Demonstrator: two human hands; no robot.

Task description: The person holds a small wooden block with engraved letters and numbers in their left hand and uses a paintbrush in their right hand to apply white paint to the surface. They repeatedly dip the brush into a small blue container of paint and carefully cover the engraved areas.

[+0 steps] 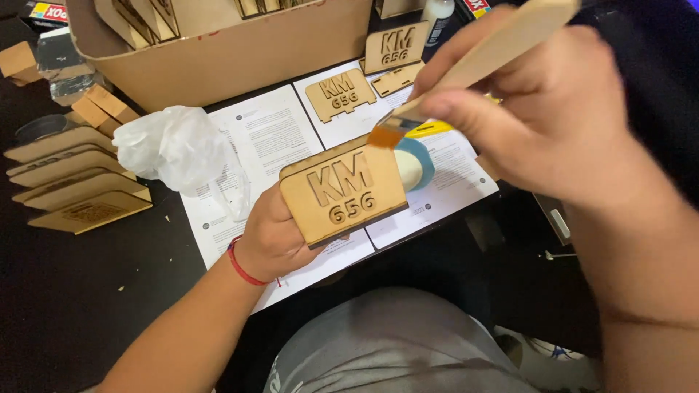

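Left hand (273,236) grasping wooden plaque (342,191) upright above printed sheets (269,138) at desk's near edge, face angled for brush (466,65) clenched in right hand (561,116), bristles at its top edge; cardboard box (218,51) behind

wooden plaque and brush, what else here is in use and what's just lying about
In use: flat wooden cut-out plaque in left hand; wooden-handled flat brush in right hand; blue-rimmed round pot.

Lying about: crumpled white plastic bag; stacked wooden panels; cardboard box.
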